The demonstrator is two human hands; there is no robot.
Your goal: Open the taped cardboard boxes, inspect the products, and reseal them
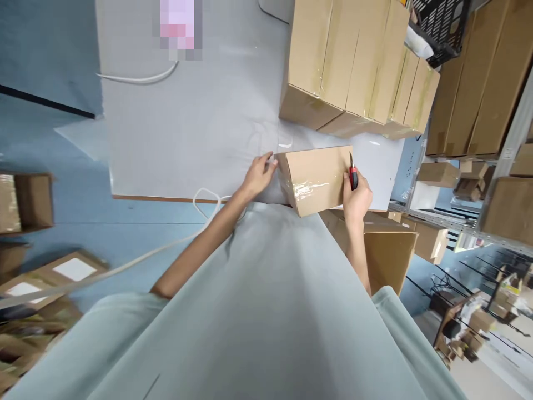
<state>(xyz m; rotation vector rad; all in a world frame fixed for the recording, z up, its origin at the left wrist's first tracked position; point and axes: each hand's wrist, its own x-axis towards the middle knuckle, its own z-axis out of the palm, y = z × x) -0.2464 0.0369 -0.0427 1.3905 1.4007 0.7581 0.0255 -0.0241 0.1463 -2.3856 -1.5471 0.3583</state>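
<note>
A brown cardboard box (318, 178) with shiny clear tape on its side lies on the white table (187, 139) near its front edge, right before my body. At the box's right end my right hand (357, 199) is closed around a red and black utility knife (353, 176), its blade pointing away from me along the box's edge. My left hand (260, 176) is just off the box's left end, fingers apart and slightly bent, with nothing in them. Whether its fingertips touch the box I cannot tell.
A row of several taped cardboard boxes (341, 61) stands at the table's back right, near a black crate (443, 28). A white cable (145, 258) crosses past my left arm. An open carton (391, 255) stands below at right; shelves with boxes (478, 94) are beyond.
</note>
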